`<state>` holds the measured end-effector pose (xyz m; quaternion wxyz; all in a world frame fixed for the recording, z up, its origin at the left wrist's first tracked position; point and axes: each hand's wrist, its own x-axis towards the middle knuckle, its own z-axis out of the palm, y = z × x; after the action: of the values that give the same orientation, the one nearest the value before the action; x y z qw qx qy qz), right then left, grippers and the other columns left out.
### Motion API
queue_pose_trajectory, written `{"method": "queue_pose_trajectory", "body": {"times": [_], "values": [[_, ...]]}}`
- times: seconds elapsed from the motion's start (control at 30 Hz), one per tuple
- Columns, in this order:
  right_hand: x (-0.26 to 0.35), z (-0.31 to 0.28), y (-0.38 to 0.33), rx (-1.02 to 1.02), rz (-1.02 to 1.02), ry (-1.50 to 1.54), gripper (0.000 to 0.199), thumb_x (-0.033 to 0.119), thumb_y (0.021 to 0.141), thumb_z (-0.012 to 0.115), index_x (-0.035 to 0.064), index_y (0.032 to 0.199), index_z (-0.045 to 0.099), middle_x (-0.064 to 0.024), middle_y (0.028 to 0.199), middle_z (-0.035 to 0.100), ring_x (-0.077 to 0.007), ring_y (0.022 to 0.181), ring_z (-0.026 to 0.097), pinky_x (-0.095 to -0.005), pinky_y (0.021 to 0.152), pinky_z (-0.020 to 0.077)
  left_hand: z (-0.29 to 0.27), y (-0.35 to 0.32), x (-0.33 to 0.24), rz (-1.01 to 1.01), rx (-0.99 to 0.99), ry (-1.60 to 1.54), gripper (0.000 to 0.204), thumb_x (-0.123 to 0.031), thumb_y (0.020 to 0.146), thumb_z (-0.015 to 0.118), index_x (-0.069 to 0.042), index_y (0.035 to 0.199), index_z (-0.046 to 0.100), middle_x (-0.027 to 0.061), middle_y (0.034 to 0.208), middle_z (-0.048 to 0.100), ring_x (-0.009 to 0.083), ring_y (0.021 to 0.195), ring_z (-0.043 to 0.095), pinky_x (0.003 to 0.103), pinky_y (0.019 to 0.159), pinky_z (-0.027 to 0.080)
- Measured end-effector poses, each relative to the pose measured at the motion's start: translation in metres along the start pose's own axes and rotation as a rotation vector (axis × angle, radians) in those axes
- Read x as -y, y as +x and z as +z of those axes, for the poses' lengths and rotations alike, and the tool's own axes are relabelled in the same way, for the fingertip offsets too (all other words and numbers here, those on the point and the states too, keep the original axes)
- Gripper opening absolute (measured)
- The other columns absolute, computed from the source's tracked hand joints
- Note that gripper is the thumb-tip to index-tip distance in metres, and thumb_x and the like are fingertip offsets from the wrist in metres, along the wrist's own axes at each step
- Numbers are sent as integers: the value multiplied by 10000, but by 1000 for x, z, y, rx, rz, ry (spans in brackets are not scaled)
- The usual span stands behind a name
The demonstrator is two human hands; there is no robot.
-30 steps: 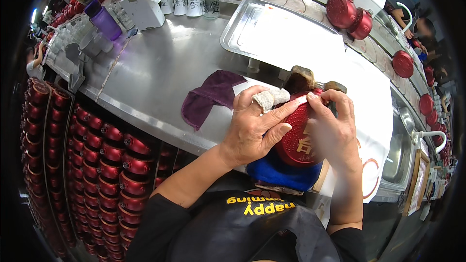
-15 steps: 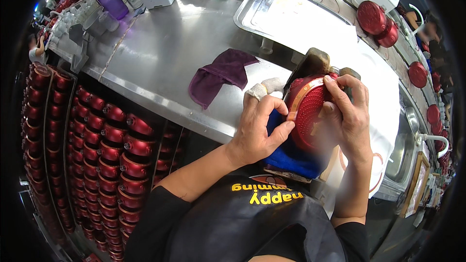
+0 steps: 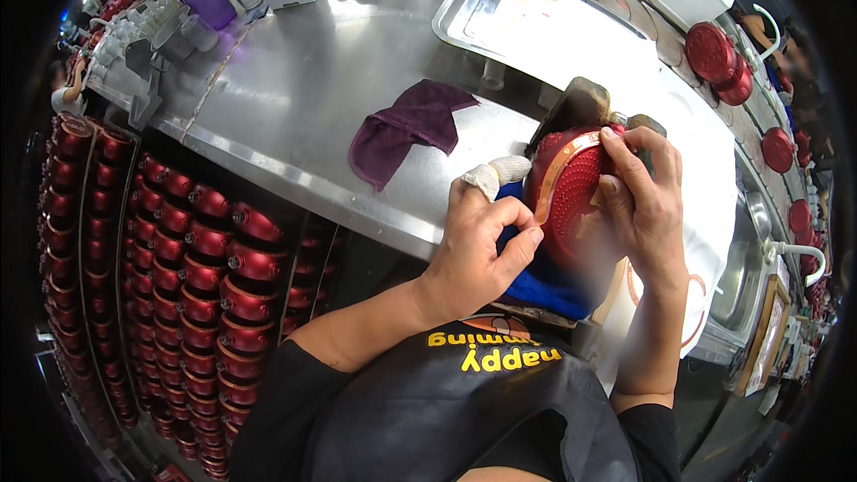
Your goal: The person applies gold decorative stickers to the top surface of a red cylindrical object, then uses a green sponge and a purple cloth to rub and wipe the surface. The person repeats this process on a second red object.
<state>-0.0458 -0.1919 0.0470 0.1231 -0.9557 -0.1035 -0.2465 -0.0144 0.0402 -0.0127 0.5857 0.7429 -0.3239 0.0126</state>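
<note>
There it was, the copper-coloured strip (image 3: 558, 161), curving along the left side of the red vessel's (image 3: 580, 183) dotted face! Our left hand (image 3: 482, 245), two of its fingers in a pale covering (image 3: 500, 174), had thumb and forefinger pinched on the strip's lower end. Up top, our right hand (image 3: 647, 205) laid a fingertip at the other end; whether it clamped anything, we couldn't tell. Below the vessel we had blue cloth (image 3: 544, 290); leftward, a purple cloth (image 3: 412, 129) on the metal surface (image 3: 295, 89); beyond, a shiny tray (image 3: 451, 22).
</note>
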Motion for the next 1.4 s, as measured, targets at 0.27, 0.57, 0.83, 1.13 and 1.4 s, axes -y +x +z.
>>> {"method": "queue_pose_trajectory", "body": {"times": [0.27,0.57,0.83,1.13,1.4], "values": [[-1,-1,-1,10,5,3,425,77,871,764,80,1292,707,-114,1228,588,-314,1144,581,-452,979,498,-14,-8,8,203,-43,256,275,-290,949,715,-96,1144,730,187,1189,645,393,1215,441,488,1097,351],[0,-1,-2,10,16,5,424,59,858,769,74,1277,708,-114,1227,590,-310,1136,585,-450,970,501,-1,-17,17,327,-59,472,410,-309,984,667,-115,1340,729,124,1318,674,335,1319,412,493,1088,370],[-1,1,-1,-5,4,-2,425,67,866,769,78,1286,709,-111,1223,588,-301,1119,590,-440,958,506,-2,-18,25,413,-98,549,432,-228,856,750,-240,1287,771,75,1313,680,300,1333,403,508,1117,338],[0,-1,-1,13,13,3,430,80,859,772,76,1284,706,-118,1221,586,-317,1119,586,-452,962,499,-6,-17,25,411,-86,518,401,-287,910,708,-184,1295,761,79,1301,690,301,1308,445,522,1130,319],[3,-2,0,11,26,26,433,90,851,776,71,1278,705,-124,1220,582,-325,1130,581,-458,974,490,-5,-7,22,431,-70,546,478,-478,1040,565,-138,1328,736,66,1315,674,297,1293,427,511,1124,303]]}}
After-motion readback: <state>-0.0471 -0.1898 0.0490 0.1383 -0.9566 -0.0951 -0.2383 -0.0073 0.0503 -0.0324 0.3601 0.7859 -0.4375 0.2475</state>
